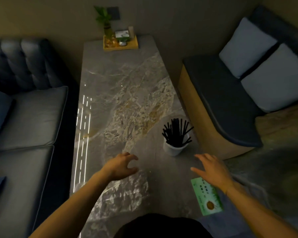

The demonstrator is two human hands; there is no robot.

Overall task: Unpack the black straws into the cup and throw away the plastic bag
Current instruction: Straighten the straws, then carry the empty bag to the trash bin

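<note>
We see black straws point(176, 132) standing in the cup point(175, 148); nearer us, left hand point(121, 166) loosely curled, right hand point(212, 170) spread, both empty.

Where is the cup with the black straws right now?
In the head view, the white cup stands on the marble table's right side, just beyond the right hand.
</note>
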